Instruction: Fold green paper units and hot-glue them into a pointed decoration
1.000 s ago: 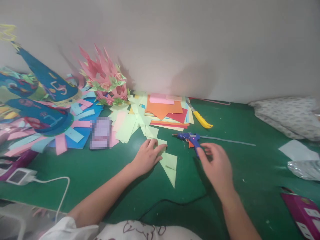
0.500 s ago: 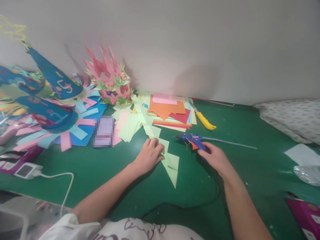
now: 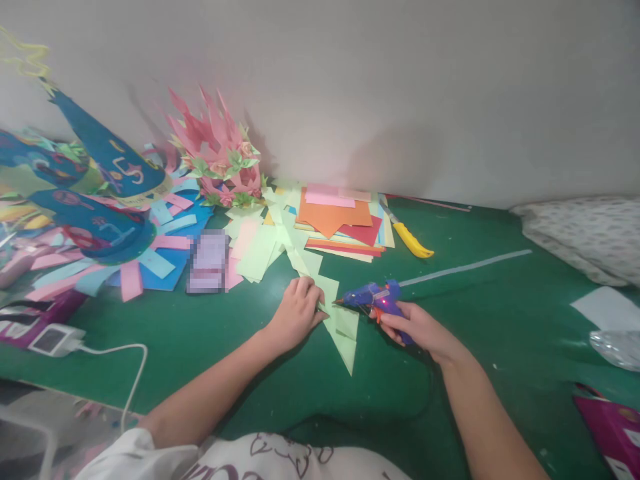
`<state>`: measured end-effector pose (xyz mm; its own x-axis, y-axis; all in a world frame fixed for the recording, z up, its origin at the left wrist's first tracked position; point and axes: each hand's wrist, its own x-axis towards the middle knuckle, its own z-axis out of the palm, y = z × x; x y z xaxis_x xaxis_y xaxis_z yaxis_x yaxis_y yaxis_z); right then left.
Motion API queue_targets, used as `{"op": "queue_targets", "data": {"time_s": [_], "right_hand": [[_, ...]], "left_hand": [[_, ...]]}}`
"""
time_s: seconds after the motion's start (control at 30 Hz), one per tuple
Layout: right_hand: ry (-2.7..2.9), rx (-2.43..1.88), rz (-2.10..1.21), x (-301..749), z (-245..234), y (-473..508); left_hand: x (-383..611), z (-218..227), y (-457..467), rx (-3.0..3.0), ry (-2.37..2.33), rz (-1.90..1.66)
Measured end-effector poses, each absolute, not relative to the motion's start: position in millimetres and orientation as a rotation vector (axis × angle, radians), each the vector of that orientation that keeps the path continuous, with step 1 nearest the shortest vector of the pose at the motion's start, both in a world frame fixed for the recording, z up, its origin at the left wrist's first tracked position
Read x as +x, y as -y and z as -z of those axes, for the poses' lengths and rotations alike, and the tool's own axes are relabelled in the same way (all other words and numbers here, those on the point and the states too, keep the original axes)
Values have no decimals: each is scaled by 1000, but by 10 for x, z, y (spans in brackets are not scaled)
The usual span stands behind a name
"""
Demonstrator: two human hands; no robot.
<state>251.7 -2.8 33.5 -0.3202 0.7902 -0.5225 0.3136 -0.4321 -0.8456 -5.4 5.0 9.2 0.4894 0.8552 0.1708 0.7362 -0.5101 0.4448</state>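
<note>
My right hand [image 3: 417, 328] is wrapped round the handle of a blue glue gun [image 3: 370, 298] with an orange trigger. Its nozzle points left at the light green paper triangles [image 3: 343, 329] lying on the green table [image 3: 200, 340]. A long glue stick [image 3: 465, 268] sticks out behind the gun to the right. My left hand [image 3: 296, 312] lies with curled fingers on the left edge of the green triangles and presses them down, just left of the nozzle.
A stack of coloured paper sheets [image 3: 337, 223] and a yellow utility knife [image 3: 411, 240] lie behind. Blue paper cones [image 3: 107, 157] and a pink paper flower piece [image 3: 220, 157] stand at the left. A white charger [image 3: 50, 340] and its cable sit front left; patterned cloth [image 3: 585, 230] at right.
My right hand closed on the glue gun, lifted it off the table and swung its nozzle left to the green triangles. The left hand stayed on the paper.
</note>
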Motion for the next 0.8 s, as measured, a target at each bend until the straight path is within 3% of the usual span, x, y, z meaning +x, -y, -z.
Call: {"op": "queue_targets", "data": {"time_s": [0.8], "right_hand": [[1823,-1780,-1371,2377,-323,161]], "left_hand": [[-58,-69,-53,2374,-1355,-505]]}}
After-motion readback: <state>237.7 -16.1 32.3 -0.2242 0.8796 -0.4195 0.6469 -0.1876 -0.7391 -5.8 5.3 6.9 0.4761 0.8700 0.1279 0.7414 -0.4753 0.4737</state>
